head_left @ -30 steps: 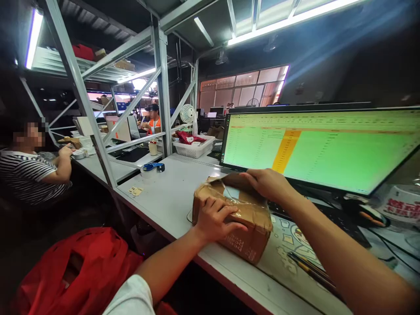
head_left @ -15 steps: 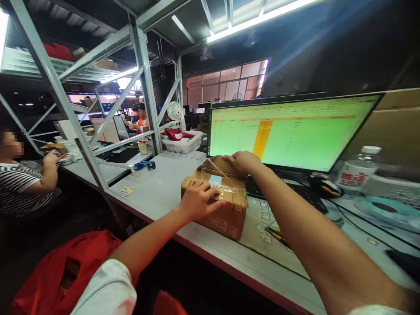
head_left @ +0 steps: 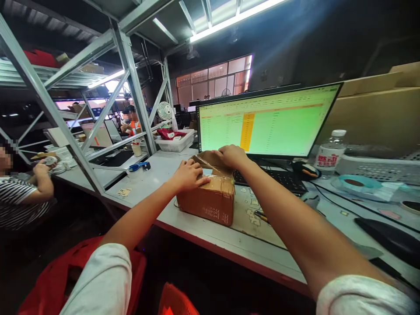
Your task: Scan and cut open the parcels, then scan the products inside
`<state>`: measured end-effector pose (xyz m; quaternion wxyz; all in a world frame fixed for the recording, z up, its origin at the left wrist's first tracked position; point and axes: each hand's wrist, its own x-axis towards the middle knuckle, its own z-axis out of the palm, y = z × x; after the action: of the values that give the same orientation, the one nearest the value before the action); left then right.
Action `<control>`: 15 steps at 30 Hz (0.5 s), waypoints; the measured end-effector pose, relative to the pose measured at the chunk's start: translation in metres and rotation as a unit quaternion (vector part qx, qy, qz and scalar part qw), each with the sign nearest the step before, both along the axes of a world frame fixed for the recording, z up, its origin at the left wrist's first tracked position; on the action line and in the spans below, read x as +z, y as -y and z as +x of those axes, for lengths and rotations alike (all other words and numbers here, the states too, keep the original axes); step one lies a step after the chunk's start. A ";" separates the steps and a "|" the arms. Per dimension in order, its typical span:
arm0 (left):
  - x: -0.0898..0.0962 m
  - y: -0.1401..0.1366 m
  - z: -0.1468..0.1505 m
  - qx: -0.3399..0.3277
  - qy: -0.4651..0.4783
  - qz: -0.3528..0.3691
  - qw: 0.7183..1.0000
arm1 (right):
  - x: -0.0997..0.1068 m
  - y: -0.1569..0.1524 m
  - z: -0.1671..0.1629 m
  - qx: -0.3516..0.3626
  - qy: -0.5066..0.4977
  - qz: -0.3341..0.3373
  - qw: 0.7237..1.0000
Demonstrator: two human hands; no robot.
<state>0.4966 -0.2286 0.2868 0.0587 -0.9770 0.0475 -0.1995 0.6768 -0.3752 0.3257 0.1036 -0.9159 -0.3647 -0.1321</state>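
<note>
A brown cardboard box [head_left: 205, 203] with clear tape across its top stands at the front of the desk, its printed side facing me. My left hand [head_left: 190, 176] grips the top near its left end, fingers curled over and the thumb along the front edge. At the back right, a raised flap [head_left: 210, 158] of the box is pinched in my right hand [head_left: 231, 156]; its fingertips are partly hidden behind the flap. A pale label shows under the tape between the hands.
Behind the box are a keyboard [head_left: 282, 180] and a lit monitor [head_left: 262, 122]. To the right stand a water bottle [head_left: 330, 155] and a blue tape roll [head_left: 359, 183]. Pens [head_left: 261, 215] lie by my right forearm. A metal rack post [head_left: 134, 83] rises left; a co-worker [head_left: 22, 192] sits beyond.
My view has shifted to the right. Both hands remain on the box; the left fingers are more curled over its top, and the flap under my right hand is still raised.
</note>
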 end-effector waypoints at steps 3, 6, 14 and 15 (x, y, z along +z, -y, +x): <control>-0.006 0.002 0.000 -0.004 0.051 -0.009 0.999 | 0.000 -0.003 0.004 -0.013 -0.006 0.011 1.000; -0.016 0.000 -0.002 -0.003 0.163 -0.011 0.987 | -0.001 -0.007 0.008 -0.031 -0.013 0.022 0.999; -0.047 0.012 -0.038 -0.035 0.398 -0.035 0.916 | -0.002 -0.013 0.019 -0.066 -0.036 0.018 0.997; -0.053 0.016 -0.045 -0.044 0.403 -0.033 0.914 | -0.002 -0.014 0.022 -0.070 -0.040 0.016 0.997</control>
<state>0.4515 -0.2445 0.2336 0.0320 -0.8119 0.0557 -0.5802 0.6985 -0.3610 0.3236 0.1235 -0.9417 -0.2935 -0.1086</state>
